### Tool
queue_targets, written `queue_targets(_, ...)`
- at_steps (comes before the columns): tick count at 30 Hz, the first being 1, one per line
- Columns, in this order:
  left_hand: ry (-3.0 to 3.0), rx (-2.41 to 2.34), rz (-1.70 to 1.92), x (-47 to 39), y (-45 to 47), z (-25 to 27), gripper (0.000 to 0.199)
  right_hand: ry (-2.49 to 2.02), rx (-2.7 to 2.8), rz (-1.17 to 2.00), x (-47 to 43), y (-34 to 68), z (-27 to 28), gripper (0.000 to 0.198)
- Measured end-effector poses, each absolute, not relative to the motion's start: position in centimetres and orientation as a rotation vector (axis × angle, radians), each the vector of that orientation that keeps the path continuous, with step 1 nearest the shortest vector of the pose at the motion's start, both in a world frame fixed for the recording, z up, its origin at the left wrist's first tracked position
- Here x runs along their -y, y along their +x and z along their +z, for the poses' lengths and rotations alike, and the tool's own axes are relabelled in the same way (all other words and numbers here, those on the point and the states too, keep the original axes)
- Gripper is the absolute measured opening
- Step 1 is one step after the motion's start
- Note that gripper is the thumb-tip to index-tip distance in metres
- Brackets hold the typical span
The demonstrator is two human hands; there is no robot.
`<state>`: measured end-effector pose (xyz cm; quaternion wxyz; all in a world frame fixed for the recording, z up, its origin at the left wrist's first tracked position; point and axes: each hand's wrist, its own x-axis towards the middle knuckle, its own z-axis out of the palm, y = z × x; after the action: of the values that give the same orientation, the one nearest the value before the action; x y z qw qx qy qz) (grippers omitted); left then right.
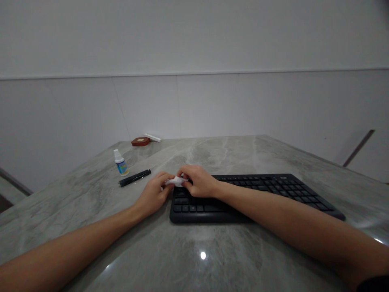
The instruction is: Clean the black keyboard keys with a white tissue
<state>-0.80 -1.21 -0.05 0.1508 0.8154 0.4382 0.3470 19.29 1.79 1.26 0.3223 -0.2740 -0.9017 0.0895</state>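
Between my two hands is a small crumpled white tissue (176, 181), just over the upper left corner of a black keyboard (209, 217). My left hand (155, 190) pinches its left end from beside the keyboard. From the other side, my right hand (199, 181) grips the right end with bent fingers, above the left-hand keys. My right forearm crosses over the keyboard and hides many of its middle keys. The keyboard lies flat on the table, its front edge toward me.
The grey marble-patterned table (100, 211) carries a small white bottle (121, 164) with a blue and yellow label, standing upright at the left. A black pen-like item (134, 178) lies in front of it. Farther back sit a reddish-brown box (140, 141) and a flat white piece (152, 138) near the wall.
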Motion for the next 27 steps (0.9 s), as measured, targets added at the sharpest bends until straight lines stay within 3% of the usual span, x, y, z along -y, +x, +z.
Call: queue_targets(27,2.338,-1.302,1.0,1.16,-0.75,-0.08,0.019,-0.731,2.379,0.258,-1.91,19.33,1.32,0.021)
